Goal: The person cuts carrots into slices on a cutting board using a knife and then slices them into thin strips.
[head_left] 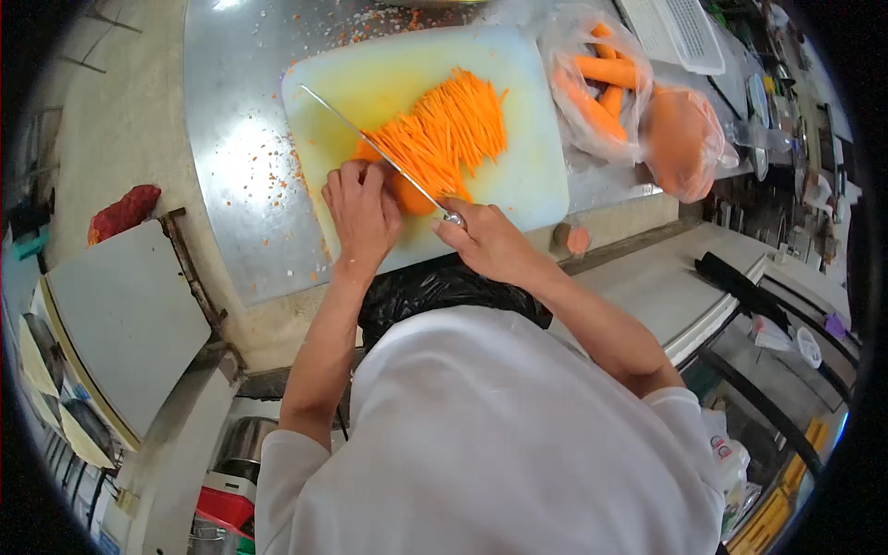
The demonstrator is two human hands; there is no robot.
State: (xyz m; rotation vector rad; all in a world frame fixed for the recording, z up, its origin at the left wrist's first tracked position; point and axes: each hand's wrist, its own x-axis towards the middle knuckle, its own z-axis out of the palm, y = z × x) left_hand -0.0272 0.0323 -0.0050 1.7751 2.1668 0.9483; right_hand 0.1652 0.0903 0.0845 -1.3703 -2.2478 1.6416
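My right hand [486, 240] is wrapped round the handle of a kitchen knife [407, 173], whose long blade slants up and left across the carrot. My left hand [363, 215] has its fingers bent and pressed on the carrot [410, 197], close beside the blade; part of the carrot is hidden under the fingers and knife. Beyond the blade, a heap of thin carrot shreds [462, 120] spreads over the white cutting board [536, 176], which has a yellowish stain.
The board lies on a metal table [240, 157] strewn with small orange and white bits. To the right are a clear bag of whole carrots [606, 74], another orange-filled bag [684, 139] and a white plastic basket [689, 37]. A black plastic bag [444, 287] hangs at the near edge.
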